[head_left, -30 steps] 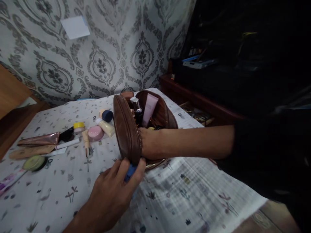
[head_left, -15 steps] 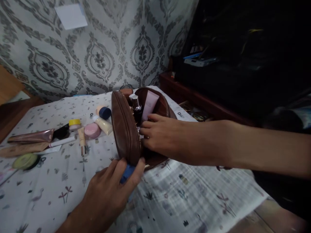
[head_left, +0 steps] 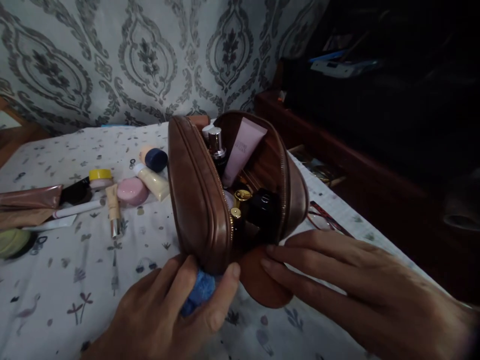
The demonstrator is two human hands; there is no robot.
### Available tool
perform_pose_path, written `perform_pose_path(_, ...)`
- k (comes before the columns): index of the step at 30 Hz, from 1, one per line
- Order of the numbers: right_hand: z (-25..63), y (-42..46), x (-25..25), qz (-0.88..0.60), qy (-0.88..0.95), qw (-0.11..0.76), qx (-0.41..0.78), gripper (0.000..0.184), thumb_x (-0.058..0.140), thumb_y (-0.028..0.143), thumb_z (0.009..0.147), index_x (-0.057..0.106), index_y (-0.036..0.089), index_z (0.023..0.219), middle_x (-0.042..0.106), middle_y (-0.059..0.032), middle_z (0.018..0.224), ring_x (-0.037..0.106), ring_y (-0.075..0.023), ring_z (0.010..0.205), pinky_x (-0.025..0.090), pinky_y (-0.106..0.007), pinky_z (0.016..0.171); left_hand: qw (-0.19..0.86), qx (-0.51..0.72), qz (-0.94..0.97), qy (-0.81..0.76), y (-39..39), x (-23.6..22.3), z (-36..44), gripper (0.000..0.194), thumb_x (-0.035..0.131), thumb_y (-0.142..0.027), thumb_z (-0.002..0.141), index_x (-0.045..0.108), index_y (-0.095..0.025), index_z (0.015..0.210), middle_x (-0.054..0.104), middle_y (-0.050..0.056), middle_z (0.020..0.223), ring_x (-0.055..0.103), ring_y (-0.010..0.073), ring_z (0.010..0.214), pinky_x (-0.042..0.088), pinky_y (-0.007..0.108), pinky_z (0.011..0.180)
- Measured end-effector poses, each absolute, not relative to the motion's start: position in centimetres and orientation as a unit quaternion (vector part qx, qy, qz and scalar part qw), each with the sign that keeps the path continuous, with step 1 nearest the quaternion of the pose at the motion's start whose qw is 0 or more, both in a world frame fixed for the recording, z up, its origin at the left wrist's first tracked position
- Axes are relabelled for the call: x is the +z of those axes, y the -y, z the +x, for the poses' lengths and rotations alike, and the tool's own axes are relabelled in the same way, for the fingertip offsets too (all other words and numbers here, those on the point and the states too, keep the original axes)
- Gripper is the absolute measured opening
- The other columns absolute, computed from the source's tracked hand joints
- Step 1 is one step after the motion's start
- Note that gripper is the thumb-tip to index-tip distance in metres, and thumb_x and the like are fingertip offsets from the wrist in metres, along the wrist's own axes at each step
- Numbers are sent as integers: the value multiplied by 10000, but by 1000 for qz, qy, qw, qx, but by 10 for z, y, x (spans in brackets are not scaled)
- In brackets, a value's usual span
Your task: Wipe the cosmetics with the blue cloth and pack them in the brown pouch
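Observation:
A brown leather toiletry bag point(head_left: 198, 195) stands unzipped on the bed-like surface. Inside it are a pink squeeze tube point(head_left: 244, 145), a silver-capped bottle point(head_left: 216, 142), a gold-topped item point(head_left: 242, 196) and a black-capped item point(head_left: 264, 206). My left hand point(head_left: 165, 310) is curled at the bag's near lower corner, with a fuzzy blue cloth point(head_left: 200, 292) between thumb and fingers. My right hand point(head_left: 348, 280) has its fingers stretched out, fingertips resting on the bag's brown end flap point(head_left: 262, 282); its thumb is hidden.
Left of the bag lie a pink round jar point(head_left: 133, 191), a cream tube point(head_left: 153, 182), a navy-capped bottle point(head_left: 155, 160), a yellow-lidded jar point(head_left: 100, 177) and several other cosmetics. Thin-framed glasses point(head_left: 330, 218) lie to the right. Behind is a patterned wall point(head_left: 150, 55).
My right hand has come out of the bag and now touches its near end flap, folded down outward. My left hand stays at the bag's corner with the blue cloth. The view has moved closer.

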State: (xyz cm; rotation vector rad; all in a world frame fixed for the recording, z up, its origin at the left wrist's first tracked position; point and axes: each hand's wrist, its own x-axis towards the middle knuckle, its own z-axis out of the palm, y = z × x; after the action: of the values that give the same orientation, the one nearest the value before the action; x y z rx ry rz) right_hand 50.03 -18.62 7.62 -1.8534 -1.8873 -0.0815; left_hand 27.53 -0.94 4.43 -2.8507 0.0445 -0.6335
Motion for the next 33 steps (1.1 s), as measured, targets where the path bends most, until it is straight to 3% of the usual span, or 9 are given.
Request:
perform_pose_path(7,505,188,73,-613,739,279,-20,388,471,200,1020,597,366,1347,755,-24,1109,709,-172,988,610,-296,835,102,-230,-968,0,14,41,276,567,386,-232,972,373,-281,1537,605,114,1124,641,221,941,598,301,632)
perform_pose_path(13,493,184,76,-609,741,278,-47,408,452,130,1004,559,304,1358,744,-51,1074,708,-172,948,596,-313,807,141,-259,-955,-11,11,45,281,585,479,-145,930,396,-248,1500,596,56,961,620,163,805,531,229,562)
perform_pose_path(20,477,184,68,-596,737,271,-167,289,499,200,993,627,227,1251,730,-87,1089,706,-193,916,616,-303,758,140,-279,-950,4,-6,41,271,558,399,-58,930,285,-118,1473,620,39,902,597,154,747,471,227,511)
perform_pose_path(22,472,186,64,-597,729,277,-187,286,493,205,996,637,228,1242,729,-88,1112,713,-193,958,620,-289,778,142,-264,-954,29,-16,38,263,551,374,-51,923,282,-114,1462,631,57,960,612,159,791,486,236,527)
perform_pose_path(25,459,186,60,-585,732,295,-187,283,491,187,994,638,230,1232,737,-85,1088,723,-184,952,621,-268,774,138,-210,-962,107,-33,33,249,451,423,-116,914,422,-138,1364,627,87,1041,623,204,908,522,275,569)
perform_pose_path(28,440,176,60,-559,748,329,-143,307,459,156,993,632,241,1233,748,-71,1013,731,-176,876,619,-269,737,121,-163,-953,224,-50,31,240,344,496,-189,906,540,-178,1247,610,108,1136,591,257,1060,554,323,653)
perform_pose_path(33,403,142,61,-522,790,319,-48,312,388,134,1003,686,191,1075,724,-74,865,699,-160,736,572,-265,644,69,-164,-908,381,-87,27,226,332,465,-235,944,571,-187,1255,602,118,1218,563,273,1149,559,370,828)
